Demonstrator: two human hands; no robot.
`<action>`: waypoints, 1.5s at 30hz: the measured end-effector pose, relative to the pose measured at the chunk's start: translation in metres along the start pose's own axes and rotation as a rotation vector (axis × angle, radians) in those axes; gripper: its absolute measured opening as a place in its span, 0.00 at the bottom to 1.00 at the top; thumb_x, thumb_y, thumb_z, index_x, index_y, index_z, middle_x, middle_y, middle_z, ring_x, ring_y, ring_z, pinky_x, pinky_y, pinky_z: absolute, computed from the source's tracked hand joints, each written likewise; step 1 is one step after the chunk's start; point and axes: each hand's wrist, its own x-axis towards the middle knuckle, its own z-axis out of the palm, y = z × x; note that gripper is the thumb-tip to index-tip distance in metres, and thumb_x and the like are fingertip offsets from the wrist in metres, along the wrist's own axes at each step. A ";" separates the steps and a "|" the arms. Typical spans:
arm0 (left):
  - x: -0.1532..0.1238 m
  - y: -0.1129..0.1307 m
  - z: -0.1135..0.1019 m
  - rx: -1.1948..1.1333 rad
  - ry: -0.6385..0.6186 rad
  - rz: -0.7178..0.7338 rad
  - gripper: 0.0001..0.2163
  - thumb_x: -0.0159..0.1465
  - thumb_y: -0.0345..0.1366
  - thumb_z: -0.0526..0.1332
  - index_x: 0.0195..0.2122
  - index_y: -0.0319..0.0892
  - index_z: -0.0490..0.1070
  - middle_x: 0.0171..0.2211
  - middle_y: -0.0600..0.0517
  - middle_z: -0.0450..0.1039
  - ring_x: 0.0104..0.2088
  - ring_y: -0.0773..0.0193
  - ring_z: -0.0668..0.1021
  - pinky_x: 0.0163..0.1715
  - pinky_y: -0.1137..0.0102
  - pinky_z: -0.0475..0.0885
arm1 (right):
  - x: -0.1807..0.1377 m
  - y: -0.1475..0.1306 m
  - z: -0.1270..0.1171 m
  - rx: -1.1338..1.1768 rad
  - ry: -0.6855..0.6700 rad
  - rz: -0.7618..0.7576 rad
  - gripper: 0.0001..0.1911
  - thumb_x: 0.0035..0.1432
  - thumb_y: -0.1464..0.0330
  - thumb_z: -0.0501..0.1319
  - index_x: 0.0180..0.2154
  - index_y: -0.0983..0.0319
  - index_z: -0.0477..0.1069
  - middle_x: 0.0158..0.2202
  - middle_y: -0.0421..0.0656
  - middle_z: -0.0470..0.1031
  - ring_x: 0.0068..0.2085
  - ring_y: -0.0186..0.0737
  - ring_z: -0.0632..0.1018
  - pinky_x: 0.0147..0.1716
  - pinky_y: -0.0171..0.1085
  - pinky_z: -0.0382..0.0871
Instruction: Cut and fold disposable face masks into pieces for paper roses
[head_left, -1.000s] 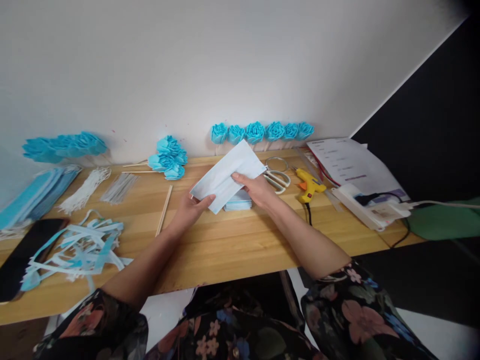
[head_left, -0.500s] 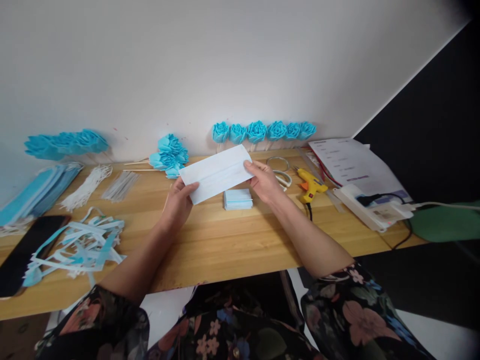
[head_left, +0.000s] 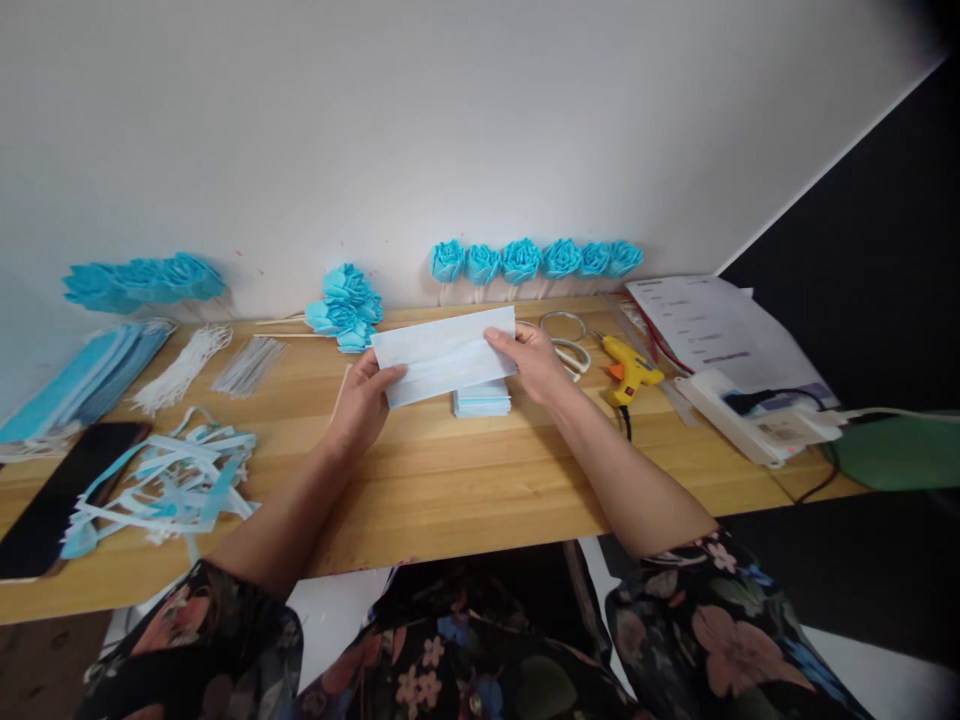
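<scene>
A pale, rectangular face mask sheet (head_left: 444, 352) without visible ear loops is stretched flat between my two hands above the table. My left hand (head_left: 365, 398) pinches its left end, thumb on top. At the other end my right hand (head_left: 529, 360) grips it the same way, fingers behind. Below the sheet, and partly covered by it, lies a small stack of pale blue rectangles (head_left: 482, 401). Beyond my left hand lie blue flowers on sticks (head_left: 346, 305). A yellow glue gun (head_left: 631, 370) rests to the right of my right hand.
On the left are a pile of blue and white strips (head_left: 169, 485), a phone (head_left: 60, 500), stacked masks (head_left: 82, 385), white cords (head_left: 184, 368) and thin clear strips (head_left: 250, 366). More blue flowers (head_left: 521, 260) line the wall. A power strip (head_left: 757, 415) and papers (head_left: 720, 325) lie right.
The sheet has turned a little toward level and come slightly lower over the small stack, with both hands still holding its ends. The whole view has shifted slightly.
</scene>
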 end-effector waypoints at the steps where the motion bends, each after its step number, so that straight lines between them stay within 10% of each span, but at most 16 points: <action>1: 0.001 0.001 0.000 -0.003 0.011 0.002 0.17 0.51 0.35 0.70 0.43 0.41 0.77 0.41 0.48 0.82 0.47 0.50 0.81 0.47 0.61 0.76 | -0.001 0.000 0.001 -0.004 0.009 -0.007 0.20 0.38 0.54 0.76 0.29 0.61 0.80 0.28 0.38 0.81 0.28 0.35 0.76 0.32 0.35 0.70; 18: 0.006 -0.014 -0.007 0.110 0.007 -0.117 0.20 0.51 0.47 0.75 0.38 0.37 0.81 0.38 0.44 0.83 0.43 0.48 0.83 0.48 0.56 0.76 | -0.001 -0.003 0.003 0.100 0.048 0.036 0.23 0.38 0.52 0.76 0.32 0.60 0.79 0.33 0.42 0.83 0.37 0.43 0.81 0.39 0.41 0.75; 27: -0.010 -0.012 0.022 -0.163 -0.011 -0.141 0.20 0.53 0.45 0.75 0.43 0.39 0.79 0.45 0.43 0.82 0.53 0.49 0.80 0.53 0.56 0.75 | -0.023 0.008 0.030 0.197 -0.385 0.103 0.31 0.36 0.48 0.76 0.40 0.59 0.78 0.46 0.46 0.83 0.53 0.50 0.79 0.53 0.46 0.73; 45: -0.024 -0.025 0.026 0.201 -0.019 -0.053 0.16 0.54 0.50 0.72 0.27 0.41 0.79 0.30 0.49 0.81 0.36 0.56 0.80 0.42 0.63 0.74 | -0.030 0.017 0.042 0.189 -0.043 0.059 0.21 0.41 0.61 0.77 0.37 0.59 0.76 0.36 0.41 0.82 0.37 0.44 0.80 0.41 0.45 0.77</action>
